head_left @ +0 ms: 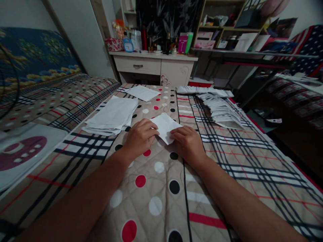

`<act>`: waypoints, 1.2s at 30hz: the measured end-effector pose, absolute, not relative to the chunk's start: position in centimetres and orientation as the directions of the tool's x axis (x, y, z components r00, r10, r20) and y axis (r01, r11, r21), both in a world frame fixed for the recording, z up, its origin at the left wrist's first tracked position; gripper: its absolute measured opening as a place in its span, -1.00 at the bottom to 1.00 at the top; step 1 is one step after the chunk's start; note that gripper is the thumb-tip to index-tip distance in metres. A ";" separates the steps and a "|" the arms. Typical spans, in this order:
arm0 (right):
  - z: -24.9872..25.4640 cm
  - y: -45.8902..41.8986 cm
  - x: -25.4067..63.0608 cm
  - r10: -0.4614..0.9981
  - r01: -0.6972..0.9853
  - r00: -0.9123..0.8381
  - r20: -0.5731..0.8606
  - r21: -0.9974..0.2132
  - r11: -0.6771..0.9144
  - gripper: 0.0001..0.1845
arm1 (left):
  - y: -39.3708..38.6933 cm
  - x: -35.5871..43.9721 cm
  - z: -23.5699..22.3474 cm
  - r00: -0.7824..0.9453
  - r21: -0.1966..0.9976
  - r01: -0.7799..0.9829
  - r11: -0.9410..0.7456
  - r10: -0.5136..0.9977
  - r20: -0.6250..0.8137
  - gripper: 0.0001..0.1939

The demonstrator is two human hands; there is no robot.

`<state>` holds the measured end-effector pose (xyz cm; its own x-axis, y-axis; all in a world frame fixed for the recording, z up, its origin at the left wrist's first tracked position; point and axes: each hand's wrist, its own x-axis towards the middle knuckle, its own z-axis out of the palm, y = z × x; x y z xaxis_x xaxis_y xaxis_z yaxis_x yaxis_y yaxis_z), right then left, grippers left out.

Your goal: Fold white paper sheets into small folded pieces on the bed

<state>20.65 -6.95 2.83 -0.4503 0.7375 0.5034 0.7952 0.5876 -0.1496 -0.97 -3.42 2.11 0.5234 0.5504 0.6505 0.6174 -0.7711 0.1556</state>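
Between my two hands is a small piece of white paper (165, 125), partly folded, just above or on the patterned bedspread (158, 188). My left hand (141, 136) grips its left edge, fingers curled together. On the opposite side, my right hand (188, 143) pinches the lower right edge, with the thumb hidden. Beyond my left hand lies a loose stack of white paper sheets (111, 114), and a single flat sheet (143, 92) rests farther back. To the right, a fanned row of folded white papers (220, 111) sits beside a long bundle of folded papers (202, 90).
A white bag with a purple print (22, 151) lies at the left edge. Behind the bed stands a white dresser (137, 65) holding a blue clock (128, 45), bottles and boxes. A desk with shelves (227, 28) is at the back right. The bed's right edge drops to a dark floor.
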 end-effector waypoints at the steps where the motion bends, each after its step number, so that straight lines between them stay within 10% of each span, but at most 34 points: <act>1: 2.5 -6.7 21.0 0.764 0.802 -0.422 0.489 -0.192 0.566 -0.76 | -3.3 -1.0 1.9 0.549 0.163 0.605 -0.779 0.557 0.623 -0.81; 11: 2.6 -6.8 21.1 0.881 0.788 -0.304 0.363 -0.423 0.447 -0.80 | -3.1 -0.8 0.9 0.587 0.408 0.517 -0.753 0.659 0.471 -0.81; 21: 1.8 -5.3 21.0 0.959 0.818 -0.007 0.283 -0.550 0.169 -0.78 | -2.3 0.2 0.2 0.273 0.591 0.651 -0.476 0.874 0.402 -0.86; 29: 2.5 -6.1 19.4 0.882 0.910 -0.240 0.405 -0.223 0.350 -0.84 | -3.3 1.1 1.0 0.555 0.264 0.678 -0.686 0.713 0.429 -0.69; 36: 2.9 -6.2 19.6 0.969 0.922 -0.173 0.174 -0.317 0.221 -0.89 | -4.1 1.1 1.6 0.593 0.168 0.719 -0.674 0.722 0.357 -0.61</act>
